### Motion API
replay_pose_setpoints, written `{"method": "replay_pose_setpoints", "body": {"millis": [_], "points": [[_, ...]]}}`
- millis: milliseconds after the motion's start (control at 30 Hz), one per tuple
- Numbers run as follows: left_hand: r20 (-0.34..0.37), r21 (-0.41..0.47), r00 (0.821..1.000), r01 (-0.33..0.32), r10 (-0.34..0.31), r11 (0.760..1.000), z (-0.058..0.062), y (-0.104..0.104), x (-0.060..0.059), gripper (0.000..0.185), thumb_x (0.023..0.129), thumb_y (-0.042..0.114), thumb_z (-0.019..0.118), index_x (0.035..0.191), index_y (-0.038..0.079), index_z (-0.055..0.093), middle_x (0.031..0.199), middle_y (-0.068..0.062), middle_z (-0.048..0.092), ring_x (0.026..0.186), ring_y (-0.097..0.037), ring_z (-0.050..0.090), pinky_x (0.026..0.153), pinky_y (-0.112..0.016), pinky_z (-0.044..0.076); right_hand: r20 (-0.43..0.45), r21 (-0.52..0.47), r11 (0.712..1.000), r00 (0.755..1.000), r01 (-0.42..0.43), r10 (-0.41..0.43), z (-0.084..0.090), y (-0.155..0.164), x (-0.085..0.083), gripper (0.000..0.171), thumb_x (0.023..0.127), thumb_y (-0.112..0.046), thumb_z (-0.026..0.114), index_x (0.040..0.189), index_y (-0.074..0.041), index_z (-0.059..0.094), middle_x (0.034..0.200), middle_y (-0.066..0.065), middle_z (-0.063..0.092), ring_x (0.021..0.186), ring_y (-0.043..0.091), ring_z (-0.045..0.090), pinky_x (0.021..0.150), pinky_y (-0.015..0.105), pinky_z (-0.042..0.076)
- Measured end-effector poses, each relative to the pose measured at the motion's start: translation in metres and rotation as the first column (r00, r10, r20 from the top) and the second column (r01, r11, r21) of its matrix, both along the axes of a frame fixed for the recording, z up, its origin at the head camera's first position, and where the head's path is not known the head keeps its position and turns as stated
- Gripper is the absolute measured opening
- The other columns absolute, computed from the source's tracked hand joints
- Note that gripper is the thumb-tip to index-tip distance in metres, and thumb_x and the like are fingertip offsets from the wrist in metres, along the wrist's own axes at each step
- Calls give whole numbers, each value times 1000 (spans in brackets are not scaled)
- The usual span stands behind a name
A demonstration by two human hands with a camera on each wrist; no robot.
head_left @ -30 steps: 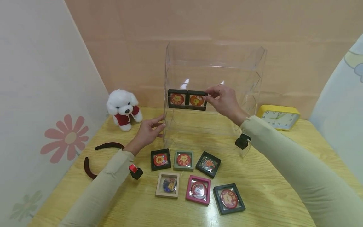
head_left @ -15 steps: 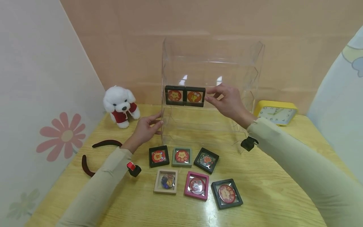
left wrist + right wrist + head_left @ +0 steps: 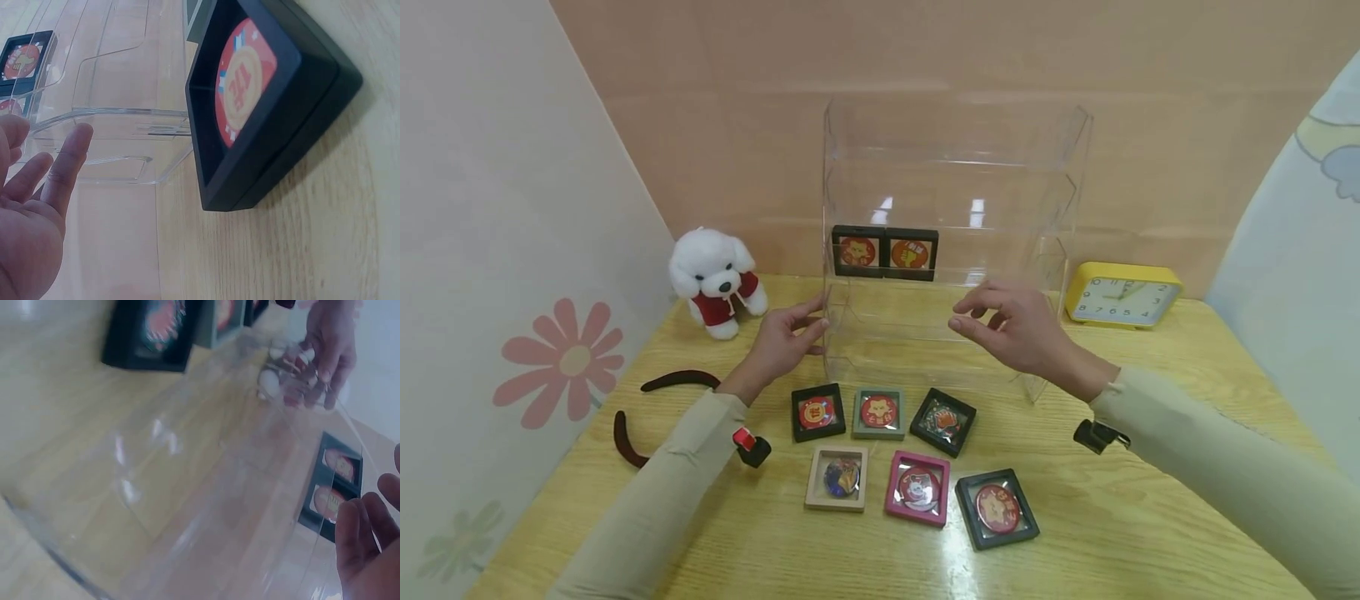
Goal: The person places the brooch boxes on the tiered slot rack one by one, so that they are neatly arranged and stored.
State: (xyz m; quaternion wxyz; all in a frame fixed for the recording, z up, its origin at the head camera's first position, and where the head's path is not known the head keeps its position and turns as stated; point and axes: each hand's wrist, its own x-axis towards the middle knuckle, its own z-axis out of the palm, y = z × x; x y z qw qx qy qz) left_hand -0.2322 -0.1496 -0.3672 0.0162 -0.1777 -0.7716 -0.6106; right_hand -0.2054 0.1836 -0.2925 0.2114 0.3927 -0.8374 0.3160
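With two black frames (image 3: 883,252) sitting on the clear rack's (image 3: 1067,200) middle shelf at centre frame, the empty, loosely open right hand (image 3: 1018,333) is hovering while the left hand's (image 3: 782,340) straight fingers are steadying the rack; seemingly between placements, next needing a worktop frame (image 3: 943,422).

The right hand (image 3: 1026,333) is drawn back and lowered from the second black frame (image 3: 911,254), which was pinched at its right edge a second ago. That frame is now released and left standing on the shelf of the clear acrylic rack (image 3: 955,167), just beside the first black frame (image 3: 857,251). The fingers are loosened and nothing is held.
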Motion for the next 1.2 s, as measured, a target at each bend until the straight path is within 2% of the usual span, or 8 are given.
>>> {"method": "replay_pose_setpoints", "body": {"millis": [167,467,600,700,967,1133,1200], "points": [[6,1,1000,10,-10,1000,0,-1,1,45,96,3,56,139,0,44,145,-11,40,115,-34,52,68,-33,59,71,41,997,995,-72,69,-13,15,26,14,80,-6,75,93,-9,70,91,-4,65,78,8,59,54,21,54],[-11,0,1000,21,-21,1000,0,-4,1,45,96,4,56,139,0,44,145,-11,39,117,-35,51,69,-35,59,143,83,991,985,-106,93,-37,47,59,25,78,-6,77,99,-15,68,93,-7,63,77,7,57,54,21,53],[-11,-3,1000,27,-27,1000,-1,-3,1,45,96,5,56,139,1,44,145,-11,39,117,-34,51,69,-36,59,228,101,986,967,-135,109,-54,60,73,28,79,-9,77,105,-15,66,98,-9,60,80,8,56,55,21,53],[-18,-8,999,26,-26,1000,-1,-2,1,45,96,5,56,139,2,45,144,-11,40,117,-34,51,68,-35,59,298,126,982,949,-141,98,-65,68,82,29,81,-14,76,108,-12,65,100,-6,61,81,10,56,56,23,53],[-33,-17,999,17,-18,1000,-2,-2,1,44,96,6,56,139,3,46,143,-10,42,116,-33,52,67,-33,59,409,149,972,907,-179,104,-85,75,91,39,82,-25,75,113,-4,64,105,3,62,82,16,57,58,25,53],[-45,-26,999,16,-17,1000,-3,-2,1,45,96,6,56,139,1,45,143,-11,42,116,-33,52,66,-33,59,494,168,964,864,-207,100,-94,78,93,55,77,-34,78,118,-2,62,108,1,61,84,15,56,65,27,54],[-42,-23,999,16,-17,1000,-2,-1,1,45,96,5,56,139,2,45,143,-11,41,116,-33,52,66,-33,59,501,183,959,860,-216,98,-96,79,93,62,74,-38,78,120,-1,61,109,0,61,87,14,56,70,30,54]]}}
